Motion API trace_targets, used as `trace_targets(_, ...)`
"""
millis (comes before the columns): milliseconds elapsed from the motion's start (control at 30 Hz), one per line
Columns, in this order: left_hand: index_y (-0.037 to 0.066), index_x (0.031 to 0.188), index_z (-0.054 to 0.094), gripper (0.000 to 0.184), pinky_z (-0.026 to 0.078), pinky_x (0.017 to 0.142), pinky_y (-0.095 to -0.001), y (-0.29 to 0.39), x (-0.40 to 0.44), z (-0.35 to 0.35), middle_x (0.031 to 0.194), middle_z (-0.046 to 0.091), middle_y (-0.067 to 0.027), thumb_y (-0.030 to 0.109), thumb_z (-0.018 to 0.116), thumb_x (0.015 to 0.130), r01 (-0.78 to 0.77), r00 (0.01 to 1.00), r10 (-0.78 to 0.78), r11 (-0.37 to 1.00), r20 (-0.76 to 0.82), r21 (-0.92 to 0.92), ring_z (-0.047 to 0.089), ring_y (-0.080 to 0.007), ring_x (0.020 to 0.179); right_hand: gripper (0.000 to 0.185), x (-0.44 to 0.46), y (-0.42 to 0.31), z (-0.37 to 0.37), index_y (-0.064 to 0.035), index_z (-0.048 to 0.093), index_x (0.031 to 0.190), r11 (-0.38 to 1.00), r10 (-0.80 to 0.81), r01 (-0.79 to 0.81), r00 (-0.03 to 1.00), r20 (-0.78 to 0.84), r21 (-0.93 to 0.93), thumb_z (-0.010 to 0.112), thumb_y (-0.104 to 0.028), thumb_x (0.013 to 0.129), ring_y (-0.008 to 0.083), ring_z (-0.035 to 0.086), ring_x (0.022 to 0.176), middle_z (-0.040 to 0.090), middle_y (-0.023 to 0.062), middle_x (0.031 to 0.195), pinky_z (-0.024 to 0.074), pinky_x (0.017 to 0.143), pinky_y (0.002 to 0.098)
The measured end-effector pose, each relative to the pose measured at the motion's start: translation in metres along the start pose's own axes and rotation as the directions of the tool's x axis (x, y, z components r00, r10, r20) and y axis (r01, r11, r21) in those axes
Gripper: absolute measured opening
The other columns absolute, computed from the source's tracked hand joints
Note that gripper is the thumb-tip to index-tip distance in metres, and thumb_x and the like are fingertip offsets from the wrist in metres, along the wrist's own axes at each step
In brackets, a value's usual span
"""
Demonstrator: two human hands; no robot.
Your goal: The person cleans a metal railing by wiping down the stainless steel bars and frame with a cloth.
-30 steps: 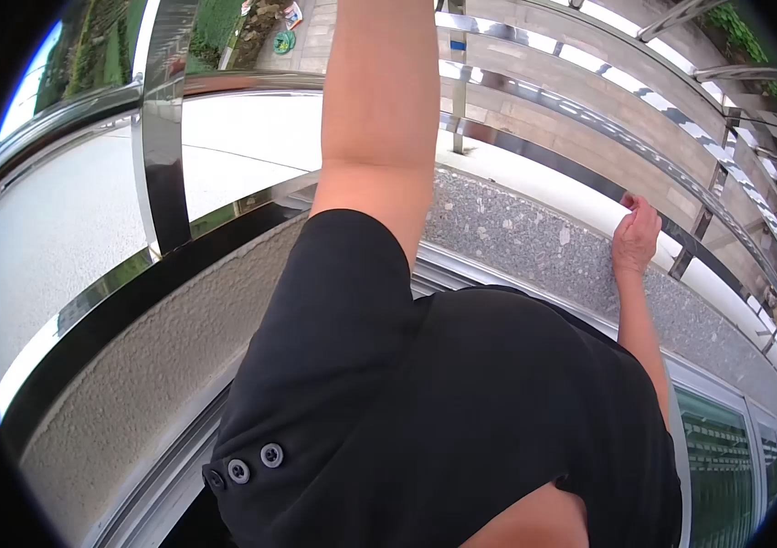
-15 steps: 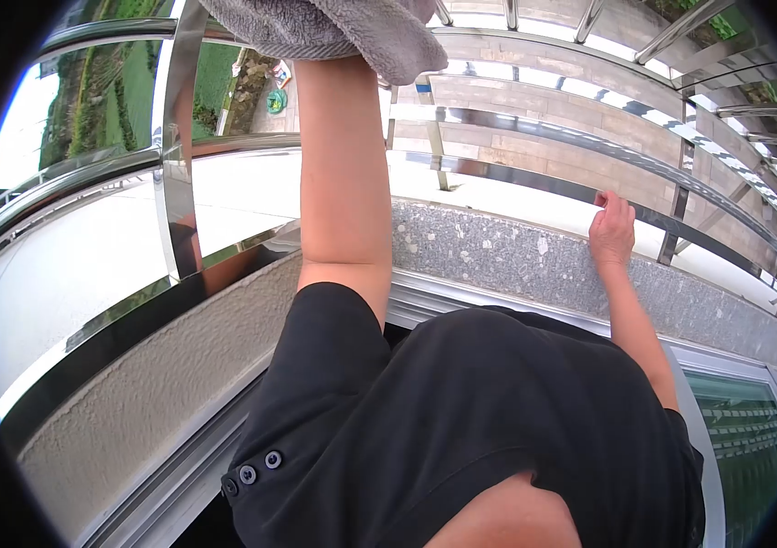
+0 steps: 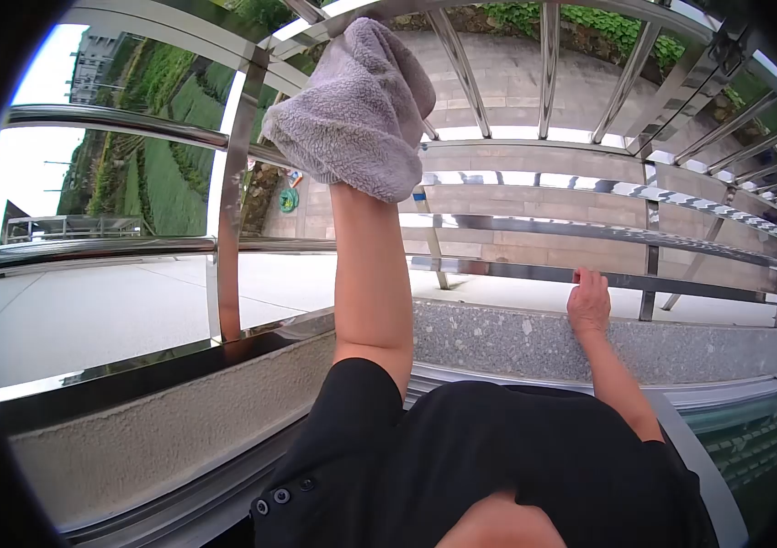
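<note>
A grey terry towel (image 3: 356, 110) drapes over my left hand, hiding the fingers, at the end of my raised left forearm (image 3: 370, 265). The towel is bunched up against the upper part of the shiny metal railing (image 3: 315, 38), close to a corner post (image 3: 236, 183). Lower and to the right, my right hand (image 3: 589, 303) has its fingers curled over the bottom rail (image 3: 516, 270), just above the speckled stone ledge (image 3: 489, 336).
Sliding window tracks run along the ledge, with a glass pane (image 3: 745, 438) at lower right. Beyond the bars lie a white slab (image 3: 105, 315), paving (image 3: 498, 87) far below, green plots (image 3: 178, 128) and a green coiled item (image 3: 289, 200).
The view has tipped upward, bringing the whole towel and more of the upper railing into sight. My right hand keeps its place at the bottom rail.
</note>
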State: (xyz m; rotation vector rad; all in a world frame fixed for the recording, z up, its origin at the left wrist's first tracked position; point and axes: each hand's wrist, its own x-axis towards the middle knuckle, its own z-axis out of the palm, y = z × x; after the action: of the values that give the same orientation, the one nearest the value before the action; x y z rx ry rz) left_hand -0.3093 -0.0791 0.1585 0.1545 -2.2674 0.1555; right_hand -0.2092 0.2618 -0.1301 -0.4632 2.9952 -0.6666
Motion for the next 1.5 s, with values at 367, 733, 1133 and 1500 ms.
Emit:
trace_targets(367, 0.003, 0.099, 0.059, 0.037, 0.052, 0.058, -0.0349, 0.042, 0.006, -0.024, 0.076, 0.066, -0.0106, 0.028, 0.065, 0.073, 0.051, 0.943, -0.136, 0.96, 0.302, 0.274, 0.066, -0.0243, 0.064, 0.024, -0.003, 0.003, 0.001, -0.0106, 0.055, 0.099, 1.0, -0.011, 0.01, 0.999, -0.031, -0.01, 0.059, -0.007, 0.075, 0.0278, 0.054, 0.087, 0.055, 0.0081, 0.089, 0.0479, 0.073, 0.0403)
trace_targets(733, 0.006, 0.096, 0.063, 0.04, 0.052, 0.06, -0.0301, 0.022, -0.009, 0.022, 0.084, 0.067, -0.0038, 0.03, 0.074, 0.067, -0.198, 0.962, 0.152, 0.96, 0.226, 0.196, 0.065, -0.018, 0.066, 0.029, -0.001, 0.005, 0.006, -0.0116, 0.053, 0.103, 0.999, 0.004, -0.005, 1.0, -0.026, -0.045, 0.061, -0.01, 0.075, 0.0263, 0.054, 0.091, 0.054, 0.0071, 0.092, 0.0481, 0.075, 0.0395)
trace_targets(1133, 0.004, 0.101, 0.059, 0.027, 0.048, 0.062, -0.037, 0.028, 0.001, 0.054, 0.08, 0.063, -0.0106, 0.02, 0.06, 0.08, -0.228, 0.974, 0.211, 0.876, 0.088, 0.424, 0.062, -0.0274, 0.069, 0.022, 0.003, -0.001, 0.0, -0.0102, 0.053, 0.095, 1.0, 0.025, -0.025, 1.0, 0.002, 0.006, 0.055, -0.004, 0.074, 0.0293, 0.052, 0.087, 0.053, 0.0092, 0.088, 0.0456, 0.074, 0.0411)
trace_targets(1500, 0.004, 0.108, 0.058, 0.023, 0.047, 0.079, -0.0323, 0.014, 0.0, 0.049, 0.095, 0.061, -0.0107, 0.018, 0.053, 0.091, -0.022, 1.0, 0.015, 0.963, -0.027, -0.268, 0.058, -0.0242, 0.088, 0.022, 0.001, 0.001, 0.003, -0.0107, 0.053, 0.094, 1.0, 0.007, -0.007, 1.0, -0.013, -0.023, 0.057, -0.005, 0.074, 0.0294, 0.053, 0.087, 0.053, 0.0088, 0.087, 0.0461, 0.073, 0.0416)
